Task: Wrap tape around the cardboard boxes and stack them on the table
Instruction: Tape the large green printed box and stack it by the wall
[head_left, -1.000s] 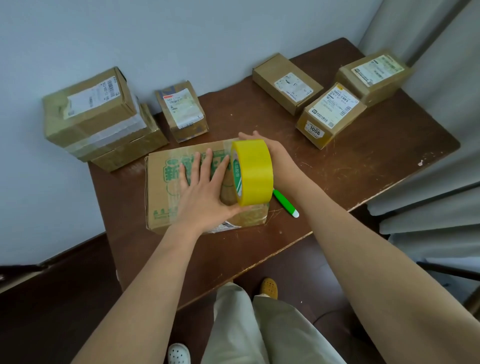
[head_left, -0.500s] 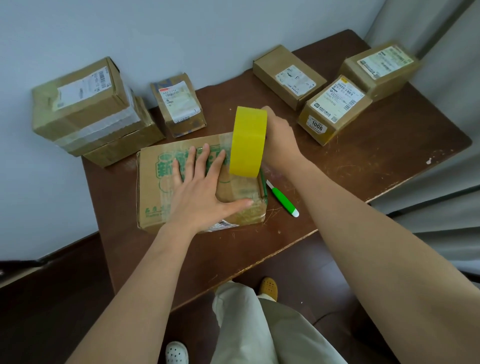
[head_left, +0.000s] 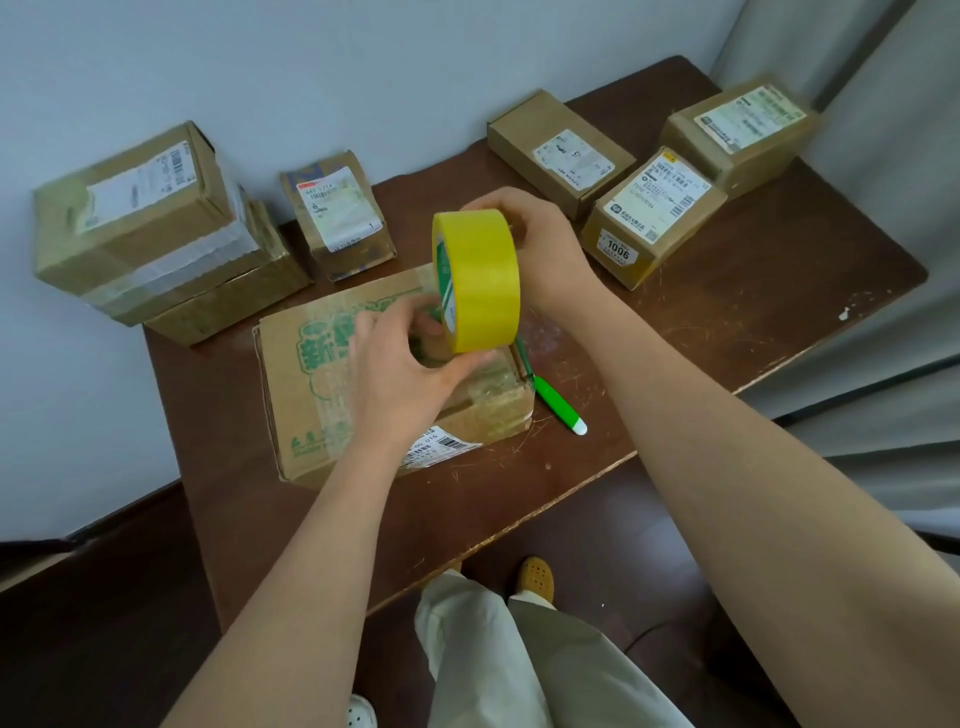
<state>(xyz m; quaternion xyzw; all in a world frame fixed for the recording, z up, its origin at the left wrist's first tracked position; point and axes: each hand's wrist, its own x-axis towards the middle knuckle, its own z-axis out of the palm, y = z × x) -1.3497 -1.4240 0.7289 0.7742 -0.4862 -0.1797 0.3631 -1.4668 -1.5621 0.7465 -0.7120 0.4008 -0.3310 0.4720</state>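
Above table (head_left: 753, 322), both hands now on tape roll (head_left: 480, 280)

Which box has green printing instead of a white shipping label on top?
The large flat box under the hands, nearest the table's front edge; the others are plain brown with white labels.

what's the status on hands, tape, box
Right hand grips tape roll above green-printed box. Left hand at roll's lower edge. Green pen beside box.

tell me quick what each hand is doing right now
Left hand: fingers curled at the lower edge of the yellow tape roll, gripping it.
Right hand: grips the same roll from behind.
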